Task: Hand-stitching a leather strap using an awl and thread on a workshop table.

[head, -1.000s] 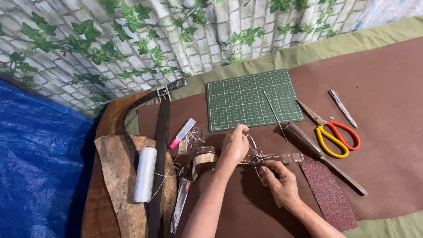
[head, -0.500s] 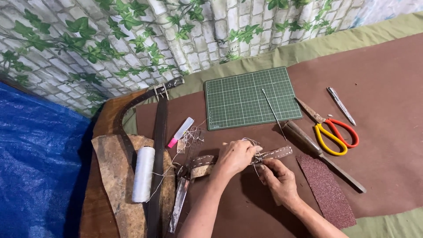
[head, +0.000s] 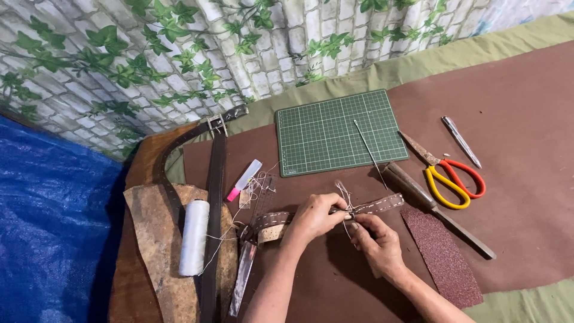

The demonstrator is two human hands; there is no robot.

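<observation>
L hand: our left hand [head: 314, 216] is clenched on the narrow brown leather strap w/ pale stitching along both edges [head: 382, 204], pinching it near mid-length.
R hand: our right hand [head: 375, 239] sits just beside the left, fingertips closed on the pale thread [head: 343, 192] at the strap; can't tell if a needle is in them.
Strap: lies across the brown work mat [head: 526, 179], between both hands, its right end free and pointing toward the green gridded cutting mat [head: 338, 133].
Nearby R: wooden-handled awl [head: 439, 209], strip of dark red sandpaper [head: 442, 257], scissors w/ red and yellow handles [head: 445, 173].
Nearby L: white thread spool [head: 194, 236] on a rough leather scrap [head: 149, 239], dark brown belt w/ metal buckle [head: 214, 209].
</observation>
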